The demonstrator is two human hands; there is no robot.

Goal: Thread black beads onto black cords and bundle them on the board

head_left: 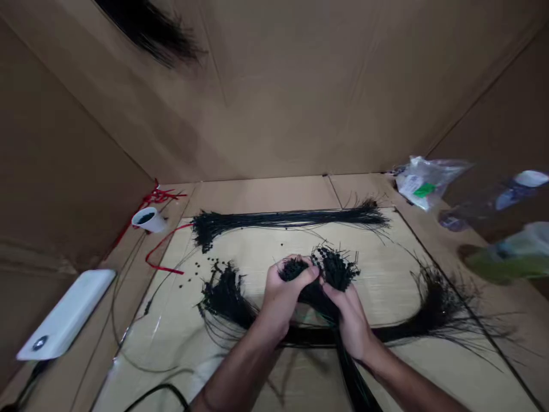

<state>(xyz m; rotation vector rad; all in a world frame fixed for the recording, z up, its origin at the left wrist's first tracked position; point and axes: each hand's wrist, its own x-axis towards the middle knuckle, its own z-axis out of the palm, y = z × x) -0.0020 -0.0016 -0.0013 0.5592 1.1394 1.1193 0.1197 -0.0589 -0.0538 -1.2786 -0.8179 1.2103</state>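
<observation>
My left hand (285,297) is closed around one part of the knobbed end of a bundle of thin black wires (338,269). My right hand (349,320) grips the other part of that end, its thumb near my left thumb. Between the thumbs the wire ends part into two clumps. The bundle's tail runs down past my right hand to the bottom edge. Beneath my hands lies a second, curved black wire bundle (313,336), its ends fanned out left and right. A third wire bundle (283,218) lies straight across the board behind them.
At left are a white cup (148,220) with dark bits, red string (160,266) and a white flat device (68,315) with a cable. A plastic bag (424,180), a clear bottle (489,200) and a green-liquid bottle (501,257) are at right. Cardboard walls (300,114) enclose the board.
</observation>
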